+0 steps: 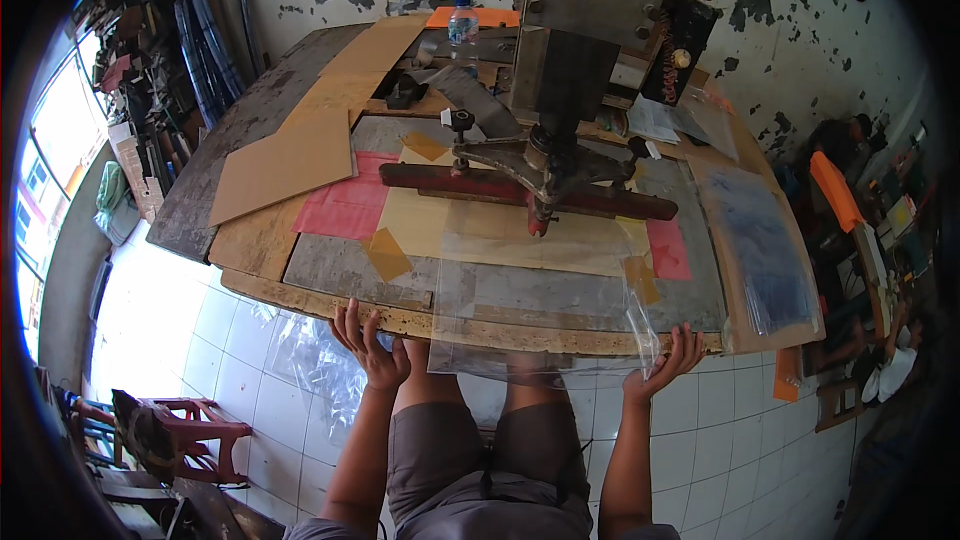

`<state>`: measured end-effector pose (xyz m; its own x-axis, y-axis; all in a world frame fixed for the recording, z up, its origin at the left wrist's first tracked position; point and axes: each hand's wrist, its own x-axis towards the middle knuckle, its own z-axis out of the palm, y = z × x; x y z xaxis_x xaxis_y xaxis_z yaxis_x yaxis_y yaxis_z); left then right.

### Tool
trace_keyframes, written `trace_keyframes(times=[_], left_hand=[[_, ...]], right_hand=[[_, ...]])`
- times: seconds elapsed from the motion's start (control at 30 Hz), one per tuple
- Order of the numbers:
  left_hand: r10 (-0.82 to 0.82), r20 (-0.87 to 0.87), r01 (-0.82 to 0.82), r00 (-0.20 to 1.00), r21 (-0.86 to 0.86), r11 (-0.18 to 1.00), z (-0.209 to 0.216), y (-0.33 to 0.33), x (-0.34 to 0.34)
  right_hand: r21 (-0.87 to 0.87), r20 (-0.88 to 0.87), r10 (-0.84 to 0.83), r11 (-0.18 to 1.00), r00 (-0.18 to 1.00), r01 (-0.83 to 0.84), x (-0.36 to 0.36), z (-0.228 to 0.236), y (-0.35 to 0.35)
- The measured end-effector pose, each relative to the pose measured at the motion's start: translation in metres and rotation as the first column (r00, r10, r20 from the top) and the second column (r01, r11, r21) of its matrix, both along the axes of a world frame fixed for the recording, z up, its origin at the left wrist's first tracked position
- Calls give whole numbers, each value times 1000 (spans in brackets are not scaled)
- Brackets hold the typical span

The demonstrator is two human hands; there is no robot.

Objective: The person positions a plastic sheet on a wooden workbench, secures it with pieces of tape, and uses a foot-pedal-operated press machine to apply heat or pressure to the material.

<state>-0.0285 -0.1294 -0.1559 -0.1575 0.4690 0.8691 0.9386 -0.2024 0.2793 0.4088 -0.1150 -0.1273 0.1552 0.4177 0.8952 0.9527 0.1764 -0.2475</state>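
My left hand [372,348] rests at the front edge of the wooden worktable [300,292], its fingers apart and nothing in them. Farther right along that edge, my right hand [672,364] has the creased corner of a clear plastic sheet [530,335] at its thumb, with fingers bent up against the wood. The sheet lies over the front of the table and hangs a little past it. Its far end runs toward the red bar [450,182] of a metal press [566,75]. Beneath the bar lies a pale yellow sheet [500,240], with pink pieces [345,198] and brown tape [387,255] about it.
A stack of clear plastic sheets [765,250] lies on the table's right side. Cardboard [285,162] covers part of its left, and a water bottle [463,25] stands behind. Red stools [205,430] and loose plastic [320,365] are on the floor. People sit at the far right.
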Motion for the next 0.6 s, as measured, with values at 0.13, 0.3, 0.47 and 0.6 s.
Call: trace_keyframes(times=[0.13,0.3,0.47,0.6], left_hand=[[20,-26,-21,999,-30,999,4,-2,1],[2,0,-2,1000,-10,1000,1,-3,-1],[4,-5,-4,1000,-60,998,7,-7,1],[-6,29,7,1000,-57,998,4,-9,-1]], right_hand=[[-3,-4,4,1000,1000,-4,0,0,-1],[-3,-5,18,1000,1000,-18,-1,2,-2],[-13,-18,28,1000,999,-29,-2,4,-5],[-24,-18,29,999,999,-30,-1,2,-6]])
